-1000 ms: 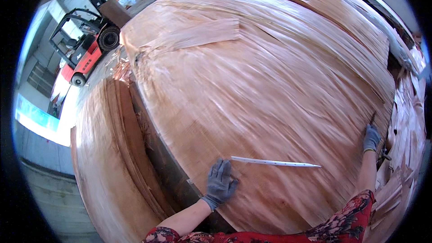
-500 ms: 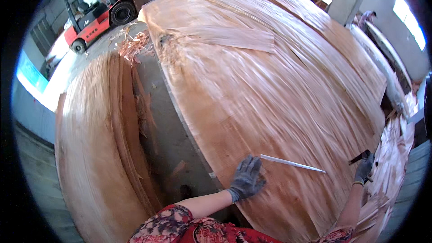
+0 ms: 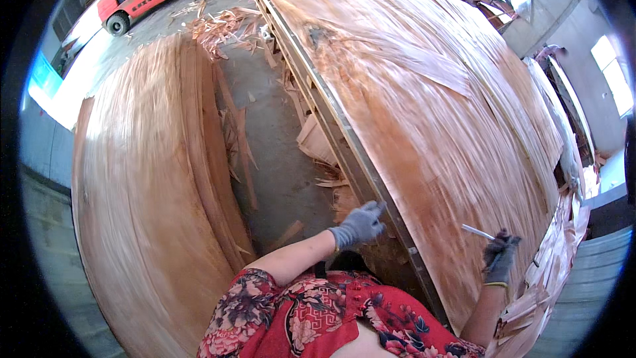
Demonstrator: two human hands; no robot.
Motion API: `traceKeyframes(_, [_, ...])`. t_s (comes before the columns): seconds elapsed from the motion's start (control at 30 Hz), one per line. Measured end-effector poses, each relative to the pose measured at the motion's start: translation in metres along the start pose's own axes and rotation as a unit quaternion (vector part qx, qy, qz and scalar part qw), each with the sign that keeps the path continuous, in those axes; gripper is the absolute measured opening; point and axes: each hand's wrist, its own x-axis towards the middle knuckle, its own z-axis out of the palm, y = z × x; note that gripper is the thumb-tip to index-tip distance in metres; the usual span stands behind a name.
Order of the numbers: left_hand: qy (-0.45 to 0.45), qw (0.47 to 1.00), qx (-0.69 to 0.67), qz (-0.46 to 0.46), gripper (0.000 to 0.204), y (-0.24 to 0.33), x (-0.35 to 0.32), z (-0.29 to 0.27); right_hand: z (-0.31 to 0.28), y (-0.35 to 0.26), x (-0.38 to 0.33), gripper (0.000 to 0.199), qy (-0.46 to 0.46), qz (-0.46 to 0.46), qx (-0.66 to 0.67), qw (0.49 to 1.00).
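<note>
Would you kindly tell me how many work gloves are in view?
2: one glove on the left hand, near the edge of the wood sheets; another on the right hand, by the white strip. Others may be hidden.

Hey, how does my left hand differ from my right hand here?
Your left hand is beside the near edge of the wood sheets; your right hand is over them. The white strip meets your right hand's fingers, though a grip is unclear; your left hand shows nothing held. Your right hand's fingertips look darker than your left hand's. Both are gloved in grey.
</note>
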Motion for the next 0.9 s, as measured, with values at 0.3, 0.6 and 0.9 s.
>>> traceKeyframes(0.3, [0.081,0.952,-0.185,-0.231,0.062,-0.163,0.003,-0.185,0.192,0.209,0.078,0.025,0.003,0.183,-0.090,0.979])
traceKeyframes(0.6, [0.374,0.769,-0.284,-0.434,0.030,-0.314,-0.162,-0.274,0.469,0.366,0.266,0.042,-0.273,-0.057,-0.398,0.874])
traceKeyframes(0.9, [0.200,0.859,0.114,-0.458,0.009,-0.458,-0.206,-0.337,0.711,0.479,0.329,0.070,-0.313,-0.231,-0.646,0.657])
